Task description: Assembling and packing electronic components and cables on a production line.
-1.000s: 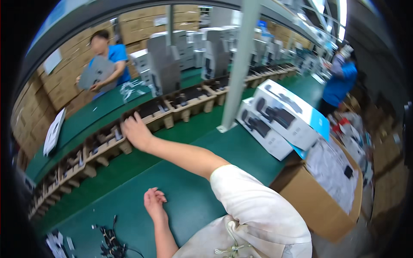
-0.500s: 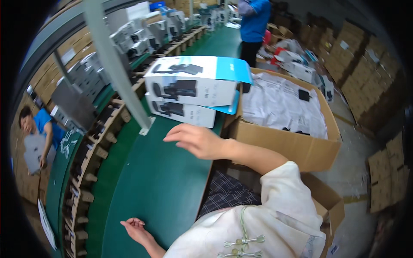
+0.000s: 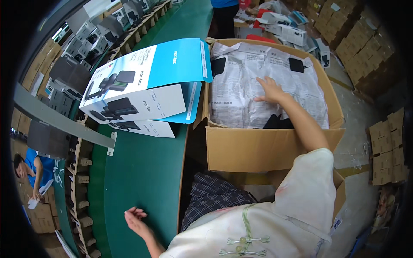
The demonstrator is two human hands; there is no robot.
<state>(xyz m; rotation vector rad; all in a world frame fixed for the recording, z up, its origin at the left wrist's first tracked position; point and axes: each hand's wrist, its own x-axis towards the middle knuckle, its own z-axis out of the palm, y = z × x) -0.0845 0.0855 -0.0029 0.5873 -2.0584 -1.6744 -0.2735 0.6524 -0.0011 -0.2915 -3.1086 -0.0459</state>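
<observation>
My right hand [image 3: 272, 91] reaches over a large open cardboard carton [image 3: 275, 148] at the right, fingers spread and holding nothing. Below it, crumpled white printed paper [image 3: 241, 88] covers the carton's contents; I cannot tell if my fingertips touch it. Black pieces show at the paper's edges, one a dark square [image 3: 297, 65] at the far side. My left hand [image 3: 137, 219] hovers by the green table's [image 3: 144, 172] near part, loosely curled with fingers apart, nothing in it. Stacked white-and-blue product boxes [image 3: 142, 77] with pictures of a black device lie left of the carton, blue flaps open.
A slanting grey metal post [image 3: 64, 116] stands at the table's left. Beyond it runs a rack of brown cardboard holders [image 3: 81, 189]. A co-worker in blue [image 3: 34, 172] handles a flat sheet at far left; another person [image 3: 224, 17] stands at the back. Brown cartons [image 3: 365, 43] are piled at right.
My right hand has moved from above the table, near the product boxes, rightward over the paper in the carton. My left hand stays nearly in place. The view has shifted toward the carton.
</observation>
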